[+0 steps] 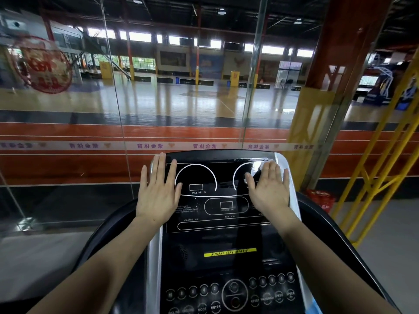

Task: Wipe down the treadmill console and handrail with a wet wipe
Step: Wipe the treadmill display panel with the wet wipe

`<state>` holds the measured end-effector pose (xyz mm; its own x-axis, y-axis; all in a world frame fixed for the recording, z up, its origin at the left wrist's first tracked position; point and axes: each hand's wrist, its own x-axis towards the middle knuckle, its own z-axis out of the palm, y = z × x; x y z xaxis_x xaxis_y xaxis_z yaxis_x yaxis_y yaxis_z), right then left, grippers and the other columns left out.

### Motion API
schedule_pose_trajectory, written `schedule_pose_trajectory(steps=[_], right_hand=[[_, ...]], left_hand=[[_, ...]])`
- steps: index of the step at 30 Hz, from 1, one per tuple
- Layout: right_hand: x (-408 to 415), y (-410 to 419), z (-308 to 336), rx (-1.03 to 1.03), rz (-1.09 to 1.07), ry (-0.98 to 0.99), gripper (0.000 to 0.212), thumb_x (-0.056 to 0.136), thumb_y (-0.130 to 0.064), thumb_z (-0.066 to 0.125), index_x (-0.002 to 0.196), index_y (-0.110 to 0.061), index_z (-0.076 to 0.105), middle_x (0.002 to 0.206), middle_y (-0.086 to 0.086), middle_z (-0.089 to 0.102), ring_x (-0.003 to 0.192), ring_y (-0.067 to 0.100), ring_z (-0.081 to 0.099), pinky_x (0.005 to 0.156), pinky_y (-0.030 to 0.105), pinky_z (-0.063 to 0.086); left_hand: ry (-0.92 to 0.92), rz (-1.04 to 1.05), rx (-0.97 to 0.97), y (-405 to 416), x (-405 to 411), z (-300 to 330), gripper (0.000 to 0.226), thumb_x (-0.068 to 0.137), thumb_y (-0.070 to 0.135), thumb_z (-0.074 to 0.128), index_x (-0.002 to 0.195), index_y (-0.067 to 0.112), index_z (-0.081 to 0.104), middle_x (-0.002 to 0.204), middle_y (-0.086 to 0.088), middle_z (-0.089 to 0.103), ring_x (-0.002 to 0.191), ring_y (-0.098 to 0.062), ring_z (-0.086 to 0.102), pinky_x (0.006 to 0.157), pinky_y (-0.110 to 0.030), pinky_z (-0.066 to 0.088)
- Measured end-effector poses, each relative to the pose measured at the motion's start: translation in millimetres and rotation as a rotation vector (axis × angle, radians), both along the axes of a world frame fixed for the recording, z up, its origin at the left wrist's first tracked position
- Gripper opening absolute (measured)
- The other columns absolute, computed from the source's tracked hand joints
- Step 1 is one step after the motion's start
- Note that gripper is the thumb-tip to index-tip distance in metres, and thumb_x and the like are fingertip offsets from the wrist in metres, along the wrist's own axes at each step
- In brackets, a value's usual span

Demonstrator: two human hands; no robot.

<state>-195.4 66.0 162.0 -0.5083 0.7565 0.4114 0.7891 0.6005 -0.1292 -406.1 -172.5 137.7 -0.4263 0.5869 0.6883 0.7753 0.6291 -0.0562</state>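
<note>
Here, head view: treadmill console (226, 223), black display panel with silver edging. Left hand (158, 191) flat on the panel's left edge, fingers straight and spread, holding nothing. Right hand (269, 189) flat on the upper right, fingers straight, pressing a white wet wipe (263, 165) showing just beyond the fingertips. Curved black handrail (99, 241) either side.
</note>
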Motion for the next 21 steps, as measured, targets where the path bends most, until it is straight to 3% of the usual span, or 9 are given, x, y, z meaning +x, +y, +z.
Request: schedule_pose_trajectory(steps=[9, 17, 21], right_hand=[[2.9, -10.6, -5.7, 0.001, -0.035, -0.040, 0.095, 0.102, -0.071, 0.010, 0.165, 0.000, 0.011, 0.174, 0.020, 0.014, 0.162, 0.030, 0.010, 0.132, 0.049, -0.001], [6.9, 0.4, -12.4, -0.029, 0.038, 0.020, 0.090, 0.100, -0.069, -0.001, 0.168, -0.010, 0.001, 0.177, 0.008, -0.003, 0.163, 0.020, -0.005, 0.131, 0.049, -0.007], [24.6, -15.8, -40.6, 0.007, 0.064, 0.033, 0.088, 0.101, -0.068, 0.002, 0.168, -0.011, 0.003, 0.177, 0.008, -0.003, 0.163, 0.020, -0.004, 0.131, 0.046, -0.007]], left_hand=[[-0.009, -0.009, 0.019, 0.6, -1.2, -1.3, 0.071, 0.106, 0.048, 0.029, 0.167, 0.015, 0.015, 0.175, -0.019, 0.002, 0.163, -0.031, 0.000, 0.128, -0.060, 0.013], [-0.014, 0.006, -0.003, -0.9, -0.5, -1.1, 0.069, 0.106, 0.049, 0.025, 0.166, 0.015, 0.018, 0.175, -0.019, 0.002, 0.163, -0.032, -0.002, 0.128, -0.060, 0.013], [-0.015, 0.002, -0.001, -1.4, -0.3, -0.7, 0.068, 0.106, 0.049, 0.026, 0.165, 0.015, 0.021, 0.175, -0.019, 0.003, 0.163, -0.032, -0.001, 0.129, -0.059, 0.012]])
